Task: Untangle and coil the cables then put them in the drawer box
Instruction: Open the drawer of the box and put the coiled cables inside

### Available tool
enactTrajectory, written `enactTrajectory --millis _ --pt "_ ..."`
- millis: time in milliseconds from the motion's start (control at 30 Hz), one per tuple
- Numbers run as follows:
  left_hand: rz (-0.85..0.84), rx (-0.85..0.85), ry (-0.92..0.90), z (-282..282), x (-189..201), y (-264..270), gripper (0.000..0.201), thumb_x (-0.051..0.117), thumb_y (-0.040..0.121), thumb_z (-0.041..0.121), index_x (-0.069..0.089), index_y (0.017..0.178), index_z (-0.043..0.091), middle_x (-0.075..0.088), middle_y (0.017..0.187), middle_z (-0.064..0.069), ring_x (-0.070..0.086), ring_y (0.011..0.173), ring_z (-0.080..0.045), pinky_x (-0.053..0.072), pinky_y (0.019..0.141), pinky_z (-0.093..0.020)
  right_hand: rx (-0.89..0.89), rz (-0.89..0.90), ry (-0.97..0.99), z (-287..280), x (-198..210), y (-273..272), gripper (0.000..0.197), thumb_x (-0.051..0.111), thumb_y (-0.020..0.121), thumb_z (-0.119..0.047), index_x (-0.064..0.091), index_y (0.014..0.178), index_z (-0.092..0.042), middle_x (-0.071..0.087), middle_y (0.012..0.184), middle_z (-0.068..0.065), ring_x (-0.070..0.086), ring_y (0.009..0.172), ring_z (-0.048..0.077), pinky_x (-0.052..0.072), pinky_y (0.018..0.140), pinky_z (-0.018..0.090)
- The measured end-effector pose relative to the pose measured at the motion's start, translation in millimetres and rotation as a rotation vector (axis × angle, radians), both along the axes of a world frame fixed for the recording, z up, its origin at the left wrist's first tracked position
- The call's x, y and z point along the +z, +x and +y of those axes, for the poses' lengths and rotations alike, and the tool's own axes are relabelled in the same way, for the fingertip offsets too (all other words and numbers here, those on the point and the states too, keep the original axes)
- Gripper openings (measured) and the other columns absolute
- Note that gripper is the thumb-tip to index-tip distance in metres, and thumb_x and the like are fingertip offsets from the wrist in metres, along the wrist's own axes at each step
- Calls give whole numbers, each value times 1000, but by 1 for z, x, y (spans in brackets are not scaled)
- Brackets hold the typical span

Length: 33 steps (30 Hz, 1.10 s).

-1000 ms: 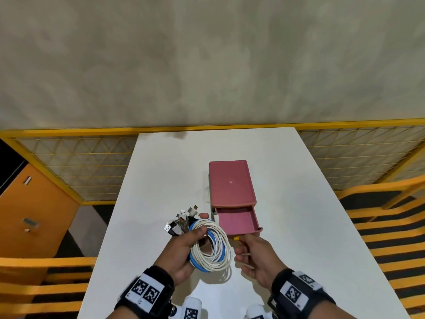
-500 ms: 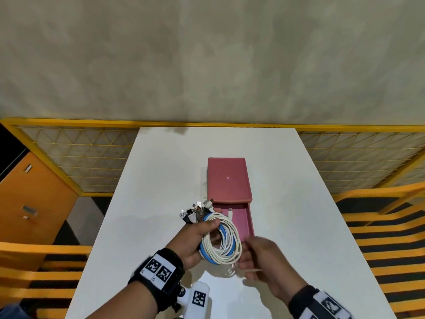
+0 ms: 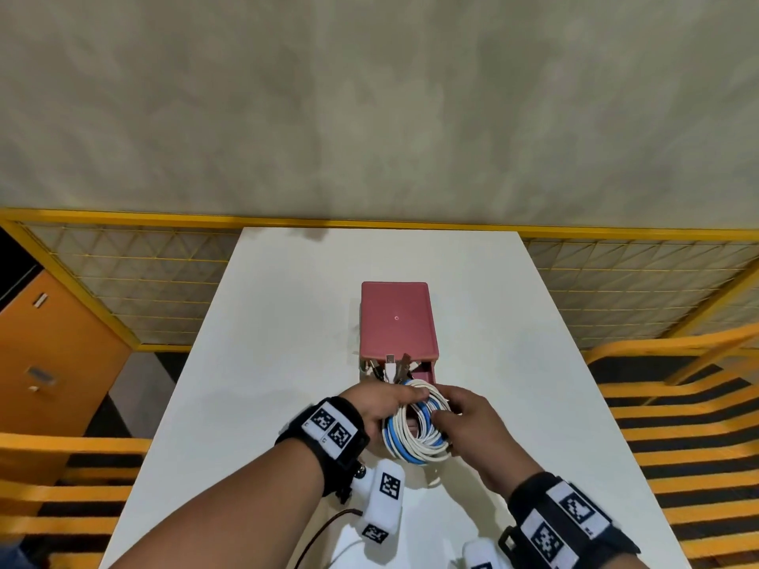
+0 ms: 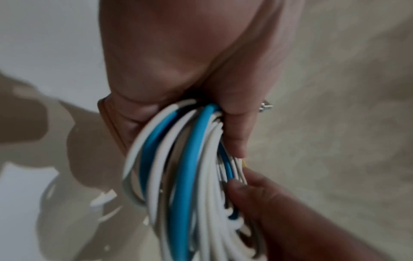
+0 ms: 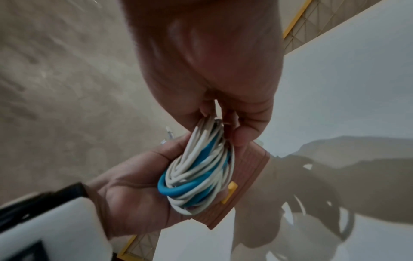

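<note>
Head view, landmark: the pink drawer box (image 3: 396, 320) sits mid-way along the white table (image 3: 263, 363), its drawer pulled out toward the person.
Head view, cables: a coil of white and blue cables (image 3: 415, 427) is held just at the near end of the open drawer, the plug ends (image 3: 390, 367) fanned out over the drawer mouth, right under the box's front edge.
Head view, left hand: the left hand (image 3: 376, 408) grips the coil's left side, thumb over the top strands.
Head view, right hand: the right hand (image 3: 464, 425) grasps the coil's right side, fingers curled onto it.
Left wrist view, hold: the left hand (image 4: 183, 70) has the coil (image 4: 190, 167) wedged between thumb and fingers; right-hand fingertips (image 4: 243, 190) pinch the strands lower down.
Right wrist view, hold: the right hand (image 5: 223, 79) pinches the top of the coil (image 5: 198, 173), while the left hand (image 5: 138, 187) cups it from below.
Right wrist view, drawer: the ribbed drawer front (image 5: 248, 176) with its yellow handle (image 5: 230, 191) lies directly behind the coil, touching or nearly so; I can't tell which.
</note>
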<state>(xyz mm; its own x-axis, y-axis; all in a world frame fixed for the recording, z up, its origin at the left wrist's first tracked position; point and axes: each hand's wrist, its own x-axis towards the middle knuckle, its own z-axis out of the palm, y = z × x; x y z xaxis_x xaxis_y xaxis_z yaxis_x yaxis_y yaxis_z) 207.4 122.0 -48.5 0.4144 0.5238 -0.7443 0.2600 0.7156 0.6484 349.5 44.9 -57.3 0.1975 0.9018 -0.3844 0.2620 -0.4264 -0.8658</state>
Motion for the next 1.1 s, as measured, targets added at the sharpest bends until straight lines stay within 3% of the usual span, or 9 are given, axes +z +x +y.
enactTrajectory --millis 100,200,267,433,567,700,866,966,1100 --pt "138 -12 193 6 -13 -2 58 89 61 37 70 103 2 78 89 -15 76 82 -31 61 80 -49 56 -107 -12 3 -1 1 39 52 82 -8 73 105 -32 77 88 -8 72 81 11 57 71 32" --pt "176 -66 346 10 -12 -3 37 83 74 34 72 99 9 78 93 -11 76 86 -27 61 83 -44 88 -198 -15 8 -3 2 31 52 79 -15 73 97 -27 74 81 -3 69 74 17 55 66 34" --pt "163 -102 393 10 -9 -1 39 79 78 39 69 105 12 77 97 -9 75 89 -24 59 87 -44 108 -239 -30 12 -3 0 26 50 78 -15 71 91 -22 70 74 0 65 65 20 54 62 36" --pt "249 -66 582 8 2 0 47 59 84 45 44 116 14 62 110 -10 64 92 -21 54 78 -34 156 -340 -69 21 -3 -1 18 51 78 -13 67 86 -12 67 75 8 62 67 25 53 62 34" --pt "500 -340 867 2 -11 -10 26 38 93 18 48 115 7 62 106 -19 60 95 -36 43 74 -35 235 -478 -67 26 -7 -4 21 52 79 -19 68 89 -11 71 85 10 65 79 27 51 67 32" --pt "796 -483 1126 -5 -27 -17 28 44 89 19 53 116 22 66 117 -3 56 106 -36 41 79 -38 251 -523 -46 26 -12 -7 22 51 88 -23 66 91 -7 70 88 12 63 84 29 46 68 33" --pt "617 -247 1114 10 -55 -24 30 43 94 39 66 108 24 64 100 5 62 94 -24 50 77 -31 209 -570 14 32 -17 -11 21 51 90 -28 63 93 -11 70 92 10 63 86 30 46 69 32" --pt "575 -164 1150 17 -53 -23 17 54 88 22 69 97 20 56 88 13 60 83 -15 46 70 -24 161 -566 49 37 -19 -11 26 54 86 -32 66 103 -16 73 97 6 66 89 27 52 74 34" --pt "559 63 1013 16 -45 -24 10 61 81 14 65 83 22 64 87 3 64 83 -23 53 76 -34 131 -583 87 41 -22 -13 25 58 88 -31 66 106 -17 73 97 5 66 89 26 52 75 33"
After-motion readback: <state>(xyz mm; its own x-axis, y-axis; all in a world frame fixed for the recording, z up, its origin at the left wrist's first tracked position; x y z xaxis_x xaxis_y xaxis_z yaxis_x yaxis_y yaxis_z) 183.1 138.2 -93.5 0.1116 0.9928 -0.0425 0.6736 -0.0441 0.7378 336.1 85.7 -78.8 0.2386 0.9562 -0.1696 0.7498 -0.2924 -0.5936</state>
